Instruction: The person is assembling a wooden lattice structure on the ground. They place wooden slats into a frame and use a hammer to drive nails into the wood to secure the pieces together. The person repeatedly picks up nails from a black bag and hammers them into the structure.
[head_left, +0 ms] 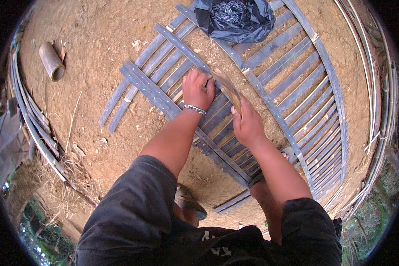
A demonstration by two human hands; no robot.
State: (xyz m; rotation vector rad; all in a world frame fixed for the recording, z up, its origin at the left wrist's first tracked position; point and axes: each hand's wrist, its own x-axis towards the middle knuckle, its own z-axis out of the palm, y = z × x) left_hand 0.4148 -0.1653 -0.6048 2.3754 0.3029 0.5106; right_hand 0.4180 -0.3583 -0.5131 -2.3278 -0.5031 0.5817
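The right hand gripped a wooden tool beside the left hand, its fingers curled together over a slatted panel; a stray swing risked bruised knuckles.

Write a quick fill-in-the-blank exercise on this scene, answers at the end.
1. The left hand has a silvery chain ____ around its wrist.
2. The brown wooden piece is held in the person's ____.
3. The open plastic bag with small shiny pieces inside is ____ in colour.
4. The short hollow tube lies toward the picture's ____ side.

Missing words: bracelet; right hand; black; left.
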